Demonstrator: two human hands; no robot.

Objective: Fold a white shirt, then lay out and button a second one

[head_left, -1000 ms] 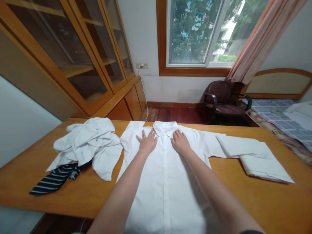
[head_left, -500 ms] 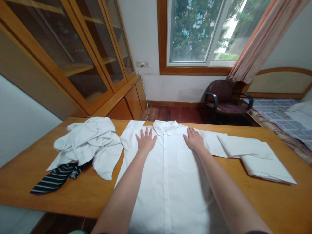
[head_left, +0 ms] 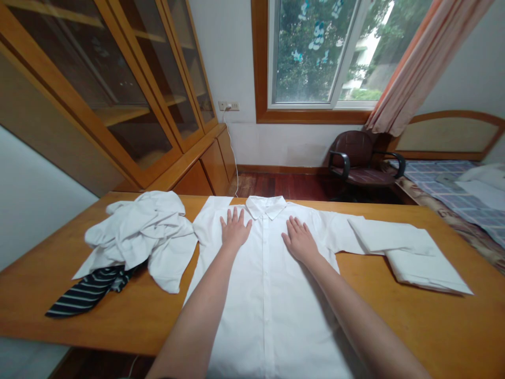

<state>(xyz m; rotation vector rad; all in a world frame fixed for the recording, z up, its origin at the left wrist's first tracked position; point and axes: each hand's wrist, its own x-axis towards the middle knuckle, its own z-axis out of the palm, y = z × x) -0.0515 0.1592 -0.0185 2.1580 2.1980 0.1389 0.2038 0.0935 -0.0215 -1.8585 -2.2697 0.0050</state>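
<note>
A white button-up shirt (head_left: 252,295) lies front side up on the wooden table (head_left: 130,331), its collar at the far edge. My left hand (head_left: 235,230) rests flat on the shirt's upper left, fingers spread. On the upper right of the chest lies my right hand (head_left: 300,240), palm down with fingers stretched out. Neither hand grips the cloth. The right sleeve reaches toward a folded white garment (head_left: 426,258), which overlaps its end.
Left of the shirt is a crumpled white garment (head_left: 138,231), with a dark striped tie (head_left: 84,295) sticking out beneath it. Beyond the table stand a glass-fronted cabinet (head_left: 169,152), a brown armchair (head_left: 355,158) and a bed (head_left: 461,181).
My right hand has slid from near the right shoulder inward and down the chest. The left hand stays in place on the shirt. The view has shifted slightly.
</note>
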